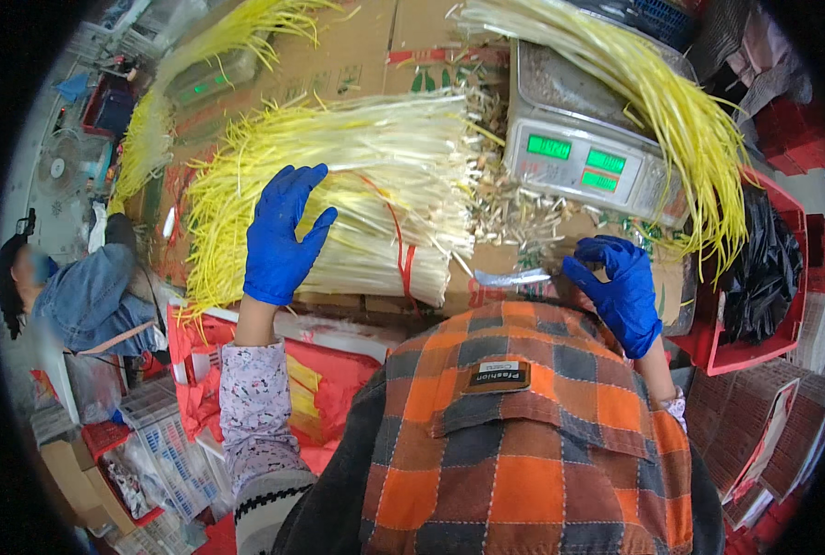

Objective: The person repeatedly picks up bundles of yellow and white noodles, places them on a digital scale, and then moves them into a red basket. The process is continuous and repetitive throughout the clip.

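Note:
My left hand (284,236), in a blue glove, is over a broad pile of yellow garlic chives (378,152), fingers spread and nothing held. Whether its fingertips touch the stalks is unclear. A red strip (405,270) crosses the white stalk ends at the near side of the pile. My right hand (614,291), also gloved in blue, curves its fingers near the cardboard's front edge, with a gap showing between thumb and fingers. Just left of it lies a metal knife blade (513,278); the handle end is hard to make out.
Digital scales (523,156) with lit green displays carry another chive bunch (634,76). Cut stalk ends (523,215) litter the cardboard (357,41). A red crate (724,347) with a black bag stands right. At left are a person's denim-clad part (93,298) and a second scale (208,83).

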Available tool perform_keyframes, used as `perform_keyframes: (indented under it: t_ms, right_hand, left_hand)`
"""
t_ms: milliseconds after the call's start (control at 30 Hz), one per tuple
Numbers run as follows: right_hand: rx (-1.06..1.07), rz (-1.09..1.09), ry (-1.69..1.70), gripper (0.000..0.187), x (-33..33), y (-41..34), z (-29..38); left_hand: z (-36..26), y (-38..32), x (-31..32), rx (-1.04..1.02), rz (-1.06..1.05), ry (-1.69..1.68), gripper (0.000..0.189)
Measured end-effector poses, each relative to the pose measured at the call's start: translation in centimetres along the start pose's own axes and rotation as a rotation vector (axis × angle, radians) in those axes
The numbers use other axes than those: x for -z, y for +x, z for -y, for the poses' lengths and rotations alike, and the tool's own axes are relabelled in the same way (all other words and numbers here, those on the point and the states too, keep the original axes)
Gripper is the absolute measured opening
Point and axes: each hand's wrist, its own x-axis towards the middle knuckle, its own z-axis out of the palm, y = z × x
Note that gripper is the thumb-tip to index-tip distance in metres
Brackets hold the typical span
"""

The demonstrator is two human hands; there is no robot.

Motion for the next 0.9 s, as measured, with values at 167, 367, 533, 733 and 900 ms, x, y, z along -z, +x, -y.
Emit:
perform_keyframes:
  t_ms: [167, 367, 533, 733, 900]
  right_hand:
    - [0.195, 0.062, -0.281, 0.028, -2.0, -1.1, -1.6]
    - [0.240, 0.155, -0.392, 0.030, -2.5, -0.3, -2.0]
    - [0.354, 0.106, -0.345, 0.027, -1.1, 0.0, -3.2]
    - [0.174, 0.165, -0.299, 0.025, -0.3, -2.1, -4.4]
    - [0.166, 0.125, -0.226, 0.032, -1.8, -2.5, -4.5]
  left_hand:
    - [-0.6, -2.4, -0.5, 0.012, 0.027, 0.088, 0.049]
    - [-0.7, -5.5, 0.2, 0.115, -0.059, 0.069, 0.041]
    - [-2.5, -6.1, -0.6, 0.132, -0.060, -0.017, 0.038]
    - [-6.5, -4.2, -2.2, -0.017, -0.062, -0.050, 0.040]
    - [-11.5, -1.6, -6.6, -0.152, 0.118, -0.277, 0.039]
